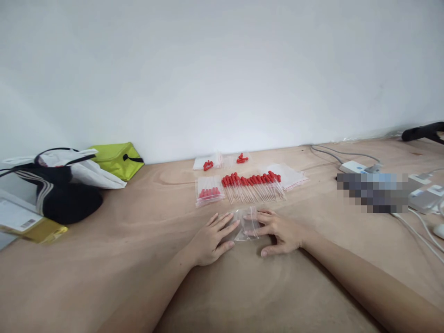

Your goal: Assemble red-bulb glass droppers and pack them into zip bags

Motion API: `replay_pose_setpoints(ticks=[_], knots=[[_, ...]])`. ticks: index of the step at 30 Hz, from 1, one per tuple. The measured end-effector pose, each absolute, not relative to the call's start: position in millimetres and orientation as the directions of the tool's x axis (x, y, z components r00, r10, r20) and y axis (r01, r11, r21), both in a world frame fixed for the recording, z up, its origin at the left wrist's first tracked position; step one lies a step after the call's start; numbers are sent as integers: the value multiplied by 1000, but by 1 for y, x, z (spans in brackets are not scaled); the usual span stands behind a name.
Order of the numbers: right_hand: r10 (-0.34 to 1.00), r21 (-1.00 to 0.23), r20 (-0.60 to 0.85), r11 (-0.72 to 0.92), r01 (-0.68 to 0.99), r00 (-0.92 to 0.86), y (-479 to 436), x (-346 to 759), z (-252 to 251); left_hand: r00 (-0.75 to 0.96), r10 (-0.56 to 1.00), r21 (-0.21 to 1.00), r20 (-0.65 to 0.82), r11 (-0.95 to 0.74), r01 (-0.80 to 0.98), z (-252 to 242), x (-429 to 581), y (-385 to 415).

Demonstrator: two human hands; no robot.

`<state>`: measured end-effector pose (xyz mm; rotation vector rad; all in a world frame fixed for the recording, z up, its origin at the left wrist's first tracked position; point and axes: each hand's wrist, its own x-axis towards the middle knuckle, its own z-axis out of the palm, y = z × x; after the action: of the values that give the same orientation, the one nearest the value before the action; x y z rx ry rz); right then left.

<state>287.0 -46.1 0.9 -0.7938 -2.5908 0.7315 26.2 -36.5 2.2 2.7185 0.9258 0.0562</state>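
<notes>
My left hand (212, 238) lies flat on the wooden table (138, 240), fingers spread, fingertips touching the left edge of a small clear plastic bag (247, 224). My right hand (279, 233) rests flat on the bag's right side, fingers stretched out. Just beyond the bag lies a row of several clear droppers with red bulbs (253, 185). A filled bag of red-bulbed droppers (209, 192) sits to their left. Two more small bags with red pieces (224, 160) lie near the wall.
A stack of empty clear bags (289, 176) lies right of the droppers. A lime-green pouch (116, 159), a black-and-white bag (62, 185) and a yellow box (31, 224) stand at the left. Power strips, adapters and cables (374, 185) occupy the right.
</notes>
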Motion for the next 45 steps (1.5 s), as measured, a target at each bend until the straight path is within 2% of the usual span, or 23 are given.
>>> replay_pose_setpoints(ticks=[9,13,15,17,20,22,27,30,38,45], knots=[[670,-635,152,630,448,-727,-39,304,-1,742,670,323,-21,-698,640,-2,17,-30],[710,-726,186,566,392,-679,-33,312,-2,734,679,334,1,-692,640,-4,17,-30],[794,-777,197,484,402,-575,-25,313,-4,732,682,333,1,-690,643,-5,17,-31],[908,-789,214,379,484,-361,-12,311,-6,733,681,330,-6,-690,644,-4,17,-31],[965,-722,258,224,654,-45,12,300,-8,736,677,329,-2,-695,639,-4,17,-31],[966,-660,255,145,737,39,27,288,-5,739,674,329,9,-700,634,-5,16,-31],[987,-471,94,-69,879,128,51,257,4,745,666,329,29,-711,622,-8,16,-30],[988,-422,25,-128,897,153,59,246,6,741,672,331,21,-704,629,-8,16,-29],[989,-410,-3,-138,902,150,67,234,7,744,668,315,18,-710,630,-8,17,-30],[991,-485,0,-115,867,131,62,250,11,742,670,318,21,-708,630,-8,17,-30]])
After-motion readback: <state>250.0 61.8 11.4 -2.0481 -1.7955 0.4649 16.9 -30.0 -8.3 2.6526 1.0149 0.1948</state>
